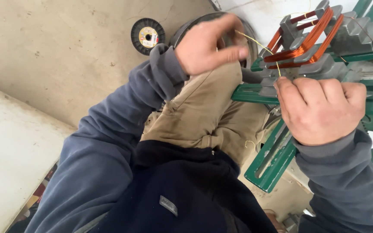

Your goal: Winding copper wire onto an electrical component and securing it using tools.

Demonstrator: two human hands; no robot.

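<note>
Above our lap, both of our hands work a thin yellowish wire (255,42) stretched between them. Our left hand (210,43) is raised toward the top of the view, its thumb and forefinger pinched narrowly on one end of the wire, the other fingers curled loosely. Our right hand (320,108) sits lower and to the right, closed into a fist, its grip tight on the other end of the wire where it comes down just in front of the winding frame. Between the two hands the wire runs taut in a shallow slope.

Just behind our right hand stands a green metal frame (273,157) carrying grey stepped blocks (350,32). Around those blocks lies a coil of copper-coloured wire (307,43), wound in a rounded rectangle, with a few single strands crossing the blocks near it. Our right hand's knuckles are near the lower edge of the coil, but we cannot tell whether they touch it.

Below the hands we see our khaki trousers (203,112) and dark blue-grey sleeves (109,142). On the concrete floor (57,47), well apart from the hands, lies a black spool (147,36) with a pale label at its centre. A pale slab (9,159) crosses the lower left corner.
</note>
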